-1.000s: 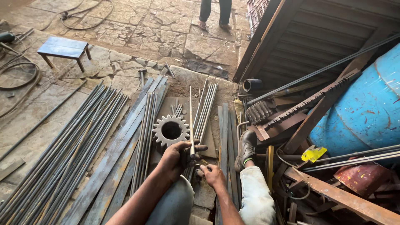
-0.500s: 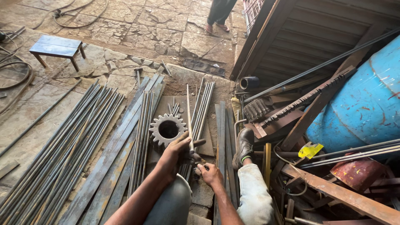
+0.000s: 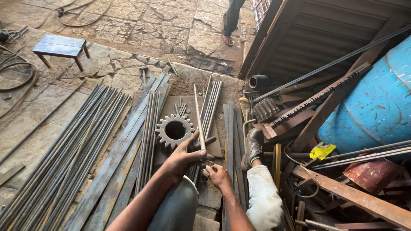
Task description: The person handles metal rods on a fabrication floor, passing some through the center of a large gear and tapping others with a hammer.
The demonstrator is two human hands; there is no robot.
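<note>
My left hand (image 3: 185, 155) grips a thin pale metal rod (image 3: 198, 112) that points away from me over the ground. My right hand (image 3: 217, 174) is closed on the rod's near end, just below the left hand. A large rusty gear wheel (image 3: 174, 130) lies flat right beside the left hand. Under the hands lies a short bundle of thin steel rods (image 3: 210, 107) on a flat metal plate. My knees and a black shoe (image 3: 253, 146) are below and to the right.
A long pile of steel rods (image 3: 70, 145) and flat bars (image 3: 124, 149) lies at left. A small blue stool (image 3: 61, 48) stands far left. Scrap metal, a toothed rack (image 3: 317, 98) and a blue drum (image 3: 376, 102) crowd the right. Another person's legs (image 3: 231, 19) stand at the top.
The view has tilted and moved closer. Both hands stay on the thin rod, which has shifted slightly; the left hand's fingers have spread a little around it.
</note>
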